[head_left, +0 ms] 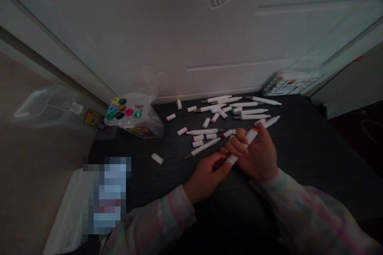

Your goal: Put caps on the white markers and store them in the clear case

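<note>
A white marker [241,148] with an orange end slants up to the right between my hands. My left hand [206,175] pinches its lower end between thumb and fingers. Higher up, the fingers of my right hand [259,155] curl around the marker near its orange tip. Just beyond my hands lie several uncapped white markers [206,132] with grey tips. Loose caps with coloured ends are scattered among them, among them a white cap with a yellow end [157,158] off to the left.
A clear plastic case [154,121] with several capped markers stands at the left of the dark table [143,183]. Its transparent lid [44,107] is beside it. Another filled marker case [291,81] stands at the back right, against the white panel [191,28]. Something pixelated lies at lower left.
</note>
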Motion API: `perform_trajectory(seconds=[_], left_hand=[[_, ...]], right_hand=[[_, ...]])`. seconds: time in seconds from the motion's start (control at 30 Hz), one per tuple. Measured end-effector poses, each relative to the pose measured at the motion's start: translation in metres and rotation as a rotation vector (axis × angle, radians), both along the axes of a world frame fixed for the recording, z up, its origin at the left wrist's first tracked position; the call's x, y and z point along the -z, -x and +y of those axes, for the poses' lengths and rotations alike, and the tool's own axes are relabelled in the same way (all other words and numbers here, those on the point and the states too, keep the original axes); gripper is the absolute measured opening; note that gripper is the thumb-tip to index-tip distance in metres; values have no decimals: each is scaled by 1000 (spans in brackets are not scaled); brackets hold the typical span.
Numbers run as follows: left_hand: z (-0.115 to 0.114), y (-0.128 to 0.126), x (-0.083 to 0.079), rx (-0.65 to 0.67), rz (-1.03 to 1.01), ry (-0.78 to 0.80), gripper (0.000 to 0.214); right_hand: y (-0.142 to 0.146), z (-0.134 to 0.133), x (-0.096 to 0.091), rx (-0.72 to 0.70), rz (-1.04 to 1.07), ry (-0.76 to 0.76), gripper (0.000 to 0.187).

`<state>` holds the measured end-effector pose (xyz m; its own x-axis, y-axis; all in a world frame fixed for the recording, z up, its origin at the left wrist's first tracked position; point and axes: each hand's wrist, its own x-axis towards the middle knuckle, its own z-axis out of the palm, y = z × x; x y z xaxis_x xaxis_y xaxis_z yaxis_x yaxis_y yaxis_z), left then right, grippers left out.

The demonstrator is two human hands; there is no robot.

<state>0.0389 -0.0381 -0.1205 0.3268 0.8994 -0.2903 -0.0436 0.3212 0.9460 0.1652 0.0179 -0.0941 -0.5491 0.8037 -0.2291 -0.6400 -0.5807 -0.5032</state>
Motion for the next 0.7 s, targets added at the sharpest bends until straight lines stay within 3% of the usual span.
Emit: perform_trajectory(seconds=[0.4, 0.7], left_hand=[[-3, -2, 7, 44, 35, -44, 25], [-3, -1, 6, 105, 143, -125, 21]], right_hand=[[-4, 4, -1, -12, 23, 40, 37], [-6, 2, 1, -55, 15, -12, 33]])
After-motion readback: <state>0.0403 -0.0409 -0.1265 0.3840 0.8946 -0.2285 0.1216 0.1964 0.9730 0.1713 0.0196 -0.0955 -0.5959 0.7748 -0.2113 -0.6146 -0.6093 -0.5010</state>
